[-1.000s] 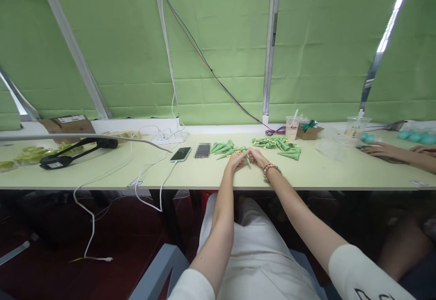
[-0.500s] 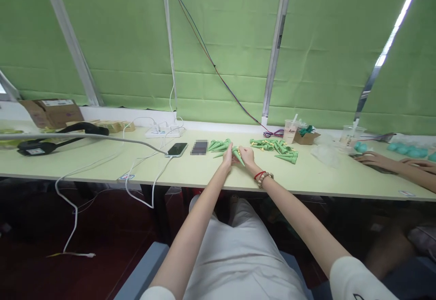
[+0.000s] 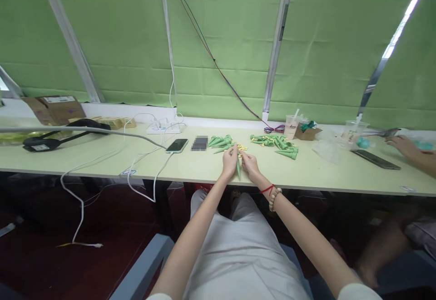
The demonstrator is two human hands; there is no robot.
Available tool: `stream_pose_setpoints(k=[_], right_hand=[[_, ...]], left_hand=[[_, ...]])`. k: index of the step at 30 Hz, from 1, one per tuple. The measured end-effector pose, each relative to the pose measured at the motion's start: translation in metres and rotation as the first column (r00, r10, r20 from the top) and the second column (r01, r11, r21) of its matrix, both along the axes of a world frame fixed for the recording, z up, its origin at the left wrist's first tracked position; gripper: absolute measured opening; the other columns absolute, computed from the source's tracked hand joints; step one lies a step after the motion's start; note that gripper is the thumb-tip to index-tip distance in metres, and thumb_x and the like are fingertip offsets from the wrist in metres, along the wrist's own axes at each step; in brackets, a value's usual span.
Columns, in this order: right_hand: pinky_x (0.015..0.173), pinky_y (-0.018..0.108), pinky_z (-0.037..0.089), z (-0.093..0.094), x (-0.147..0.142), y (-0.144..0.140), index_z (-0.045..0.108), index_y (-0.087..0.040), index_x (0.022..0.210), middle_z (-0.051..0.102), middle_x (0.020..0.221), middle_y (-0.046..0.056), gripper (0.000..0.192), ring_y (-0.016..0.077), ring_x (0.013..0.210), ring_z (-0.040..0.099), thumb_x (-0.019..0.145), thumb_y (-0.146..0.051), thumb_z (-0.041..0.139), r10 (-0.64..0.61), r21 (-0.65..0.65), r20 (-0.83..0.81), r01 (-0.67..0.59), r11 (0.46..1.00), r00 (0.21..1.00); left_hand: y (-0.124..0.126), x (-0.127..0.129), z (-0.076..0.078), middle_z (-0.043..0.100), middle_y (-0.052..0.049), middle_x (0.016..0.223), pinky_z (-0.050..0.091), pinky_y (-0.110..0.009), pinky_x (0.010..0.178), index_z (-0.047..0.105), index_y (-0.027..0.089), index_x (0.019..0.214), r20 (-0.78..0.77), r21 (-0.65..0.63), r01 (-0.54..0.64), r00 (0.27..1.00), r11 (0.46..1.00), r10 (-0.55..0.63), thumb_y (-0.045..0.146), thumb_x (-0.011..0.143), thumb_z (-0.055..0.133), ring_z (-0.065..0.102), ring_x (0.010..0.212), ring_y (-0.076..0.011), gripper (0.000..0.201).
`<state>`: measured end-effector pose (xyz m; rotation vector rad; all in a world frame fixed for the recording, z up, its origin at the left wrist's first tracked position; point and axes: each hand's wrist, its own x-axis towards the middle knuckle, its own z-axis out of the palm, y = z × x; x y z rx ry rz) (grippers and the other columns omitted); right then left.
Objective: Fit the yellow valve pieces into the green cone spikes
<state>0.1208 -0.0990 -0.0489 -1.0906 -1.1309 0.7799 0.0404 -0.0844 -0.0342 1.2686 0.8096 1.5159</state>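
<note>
My left hand (image 3: 230, 161) is closed around a green cone-shaped piece (image 3: 238, 169), whose pointed end aims down toward the table's front edge. Close beside it, my right hand (image 3: 250, 164) is pinched at the cone's upper end; what its fingertips hold is too small to make out. Just beyond both hands lies a little heap of small yellow pieces (image 3: 242, 147). Several green cones (image 3: 220, 142) are gathered behind my left hand. Another pile of green cones (image 3: 274, 143), some with yellow bits among them, lies to the right.
A phone on a cable (image 3: 177, 145) and a pixelated dark patch (image 3: 199, 143) lie left of the cones. Drink cups (image 3: 290, 127), a small carton (image 3: 307, 133) and a plastic bag (image 3: 326, 148) stand rightward. Another person's hand (image 3: 403, 145) is near a dark phone (image 3: 375, 159).
My hands have drawn slightly nearer the table edge, and the cone now points more straight down. The yellow heap has come into view. The other person's hand has moved off the dark phone.
</note>
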Motion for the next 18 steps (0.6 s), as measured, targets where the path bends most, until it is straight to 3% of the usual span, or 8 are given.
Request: stream_pose_setpoints(k=[3,6,11,14,18], right_hand=[[0.040,0.022,0.022,0.001,-0.001,-0.004,0.027,-0.022,0.048,0.024,0.041,-0.008,0.038,0.0077,0.039,0.024,0.075,-0.039,0.048,-0.081,0.049,0.005,0.081,0.996,0.997],[0.044,0.022,0.024,0.003,-0.003,-0.009,0.029,-0.021,0.044,0.026,0.041,-0.006,0.037,0.0085,0.044,0.029,0.072,-0.032,0.051,-0.169,0.106,0.025,0.166,0.980,0.985],[0.045,0.022,0.024,0.006,-0.003,-0.014,0.030,-0.020,0.042,0.028,0.040,-0.006,0.039,0.0093,0.046,0.030,0.072,-0.032,0.052,-0.238,0.118,0.009,0.235,0.965,0.971],[0.041,0.022,0.024,0.008,-0.003,-0.013,0.029,-0.022,0.046,0.028,0.040,-0.006,0.042,0.0090,0.042,0.029,0.077,-0.044,0.048,-0.170,0.069,-0.029,0.172,0.983,0.985],[0.036,0.022,0.023,0.008,-0.002,-0.010,0.036,-0.021,0.047,0.034,0.040,-0.006,0.044,0.0068,0.035,0.029,0.071,-0.053,0.054,0.021,-0.019,-0.072,-0.022,1.000,0.997]], left_hand=[[0.003,0.003,-0.004,0.036,0.005,0.045,0.030,-0.021,0.043,0.042,0.018,0.053,-0.056,-0.032,0.001,0.998,0.999,-0.003,0.058,0.072,0.054,0.038,0.044,-0.0077,0.046],[0.008,0.004,-0.008,0.033,0.004,0.038,0.023,-0.022,0.037,0.038,0.019,0.048,-0.130,-0.115,0.083,0.987,0.990,-0.098,0.065,0.074,0.045,0.033,0.035,-0.0076,0.053],[0.007,0.003,-0.008,0.039,0.002,0.039,0.023,-0.022,0.035,0.045,0.018,0.051,-0.184,-0.132,0.185,0.961,0.974,-0.208,0.068,0.072,0.045,0.033,0.034,-0.0072,0.054],[0.003,0.002,-0.004,0.039,0.003,0.043,0.027,-0.021,0.039,0.045,0.018,0.056,-0.161,-0.039,0.113,0.980,0.993,-0.118,0.064,0.073,0.048,0.034,0.039,-0.0071,0.049],[0.001,-0.001,-0.001,0.044,0.003,0.054,0.031,-0.019,0.047,0.050,0.017,0.063,-0.102,0.108,-0.034,0.994,0.994,0.045,0.056,0.075,0.052,0.037,0.049,-0.0068,0.041]])
